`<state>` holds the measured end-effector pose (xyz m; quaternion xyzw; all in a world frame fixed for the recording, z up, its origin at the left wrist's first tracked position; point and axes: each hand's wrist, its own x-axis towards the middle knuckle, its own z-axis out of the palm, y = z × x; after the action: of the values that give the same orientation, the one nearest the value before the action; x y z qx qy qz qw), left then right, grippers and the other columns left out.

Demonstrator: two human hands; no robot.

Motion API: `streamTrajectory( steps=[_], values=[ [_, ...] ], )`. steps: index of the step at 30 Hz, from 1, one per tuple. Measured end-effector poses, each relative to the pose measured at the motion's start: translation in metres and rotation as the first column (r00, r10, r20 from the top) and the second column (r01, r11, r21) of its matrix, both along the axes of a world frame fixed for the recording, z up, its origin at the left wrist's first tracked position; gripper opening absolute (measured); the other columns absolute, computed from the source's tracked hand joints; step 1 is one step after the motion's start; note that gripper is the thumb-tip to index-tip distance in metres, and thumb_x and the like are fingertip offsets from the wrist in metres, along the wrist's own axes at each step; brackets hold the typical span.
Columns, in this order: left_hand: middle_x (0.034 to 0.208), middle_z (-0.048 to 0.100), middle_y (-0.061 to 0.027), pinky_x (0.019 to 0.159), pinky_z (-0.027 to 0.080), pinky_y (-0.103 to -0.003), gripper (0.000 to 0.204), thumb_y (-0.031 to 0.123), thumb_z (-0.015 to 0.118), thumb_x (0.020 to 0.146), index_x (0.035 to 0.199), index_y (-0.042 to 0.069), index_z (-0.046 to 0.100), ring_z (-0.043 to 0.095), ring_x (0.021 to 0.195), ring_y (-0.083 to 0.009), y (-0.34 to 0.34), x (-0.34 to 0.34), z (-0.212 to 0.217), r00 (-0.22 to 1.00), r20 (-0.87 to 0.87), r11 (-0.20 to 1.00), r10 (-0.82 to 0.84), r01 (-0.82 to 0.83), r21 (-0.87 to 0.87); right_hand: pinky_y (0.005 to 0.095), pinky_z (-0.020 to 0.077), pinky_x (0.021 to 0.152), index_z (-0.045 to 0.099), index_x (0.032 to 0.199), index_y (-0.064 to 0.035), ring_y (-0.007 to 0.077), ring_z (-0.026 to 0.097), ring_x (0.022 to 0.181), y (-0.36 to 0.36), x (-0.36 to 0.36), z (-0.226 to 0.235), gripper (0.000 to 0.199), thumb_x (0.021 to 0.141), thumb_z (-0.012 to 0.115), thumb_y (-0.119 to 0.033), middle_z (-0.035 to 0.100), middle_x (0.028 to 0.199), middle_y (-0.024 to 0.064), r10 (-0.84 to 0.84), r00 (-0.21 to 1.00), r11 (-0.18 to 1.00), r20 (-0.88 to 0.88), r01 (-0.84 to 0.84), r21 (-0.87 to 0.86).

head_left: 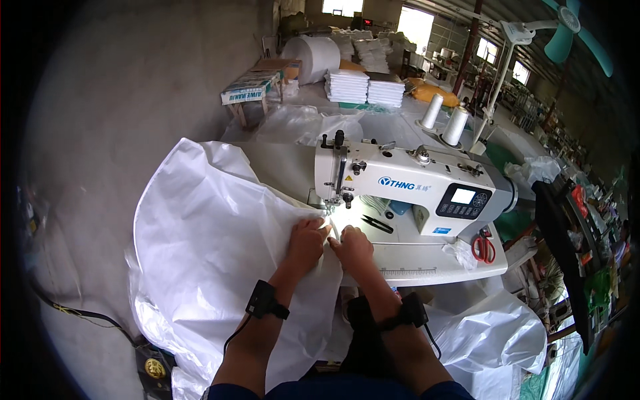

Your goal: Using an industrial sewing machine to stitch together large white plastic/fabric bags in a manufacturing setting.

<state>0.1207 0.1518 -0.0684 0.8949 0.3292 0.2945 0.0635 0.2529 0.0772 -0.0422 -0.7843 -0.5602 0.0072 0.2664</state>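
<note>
Two hands — left hand (308, 241) and right hand (352, 245) — press flat, fingers released, on white woven fabric (213, 253) at the worktop's (427, 263) front-left edge, feeding it under the sewing machine (407, 187) needle; next move likely requires steady, even advance.

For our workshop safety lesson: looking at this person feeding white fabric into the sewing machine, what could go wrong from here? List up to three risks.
1. Both the left hand and right hand press the white fabric just before the needle area; a slip could bring fingers under it.
2. The large fabric hangs off the table on the left; its weight may drag the seam crooked.
3. The black snips lie on the machine bed near the fabric and could be caught or knocked off.
</note>
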Motion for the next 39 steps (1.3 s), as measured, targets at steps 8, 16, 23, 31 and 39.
streamTrajectory(
  steps=[8, 16, 23, 31, 39],
  values=[
    [0.131, 0.059, -0.0064, 0.102, 0.038, -0.045, 0.033, 0.019, 0.055, 0.091, 0.121, 0.017, 0.066, 0.049, 0.120, -0.0303, 0.001, -0.002, 0.003, 0.997, -0.076, 1.000, 0.011, -0.013, -0.019, 0.0503, 0.0533, 0.074, 0.052, 0.106, 0.0016, 0.0406, 0.069, 0.086, 0.011, -0.020, 0.000, 0.030, 0.093, 0.053, -0.025, 0.069, 0.090, 0.0249, -0.074, 0.982, 0.975, -0.174, 0.034, -0.219],
    [0.130, 0.059, -0.0044, 0.098, 0.042, -0.044, 0.036, 0.012, 0.059, 0.083, 0.117, 0.017, 0.068, 0.051, 0.119, -0.0285, 0.008, 0.000, -0.004, 0.982, -0.181, 0.998, 0.052, -0.046, 0.038, 0.0450, 0.0551, 0.071, 0.040, 0.138, 0.0073, 0.0357, 0.070, 0.081, -0.003, -0.033, 0.003, 0.049, 0.093, 0.042, -0.014, 0.071, 0.090, 0.0217, 0.074, 0.995, 0.950, -0.064, -0.090, -0.298],
    [0.124, 0.062, -0.0052, 0.093, 0.045, -0.043, 0.033, 0.019, 0.061, 0.084, 0.116, 0.015, 0.069, 0.054, 0.112, -0.0272, 0.016, 0.003, -0.010, 1.000, 0.012, 0.995, 0.007, -0.008, 0.099, 0.0412, 0.0559, 0.067, 0.041, 0.137, 0.0134, 0.0300, 0.072, 0.077, -0.004, -0.039, 0.005, 0.054, 0.092, 0.047, -0.016, 0.072, 0.086, 0.0167, 0.078, 0.995, 0.951, 0.056, -0.058, -0.305],
    [0.123, 0.062, -0.0062, 0.092, 0.045, -0.044, 0.034, 0.026, 0.063, 0.085, 0.116, 0.012, 0.069, 0.054, 0.110, -0.0288, 0.021, 0.003, -0.013, 0.998, -0.059, 0.991, -0.031, 0.038, 0.125, 0.0393, 0.0560, 0.067, 0.048, 0.132, 0.0118, 0.0292, 0.072, 0.079, -0.001, -0.044, 0.005, 0.048, 0.091, 0.048, -0.013, 0.072, 0.089, 0.0155, 0.084, 0.994, 0.939, 0.063, -0.058, -0.338],
    [0.116, 0.065, -0.0159, 0.102, 0.040, -0.045, 0.027, 0.023, 0.061, 0.087, 0.108, 0.006, 0.069, 0.053, 0.119, -0.0336, 0.047, 0.003, -0.018, 0.990, 0.028, 0.974, -0.136, 0.129, 0.186, 0.0382, 0.0562, 0.066, 0.054, 0.124, 0.0102, 0.0285, 0.072, 0.079, 0.021, -0.045, 0.003, 0.040, 0.091, 0.047, -0.012, 0.072, 0.090, 0.0169, 0.086, 0.992, 0.944, 0.091, -0.052, -0.324]
  ],
)
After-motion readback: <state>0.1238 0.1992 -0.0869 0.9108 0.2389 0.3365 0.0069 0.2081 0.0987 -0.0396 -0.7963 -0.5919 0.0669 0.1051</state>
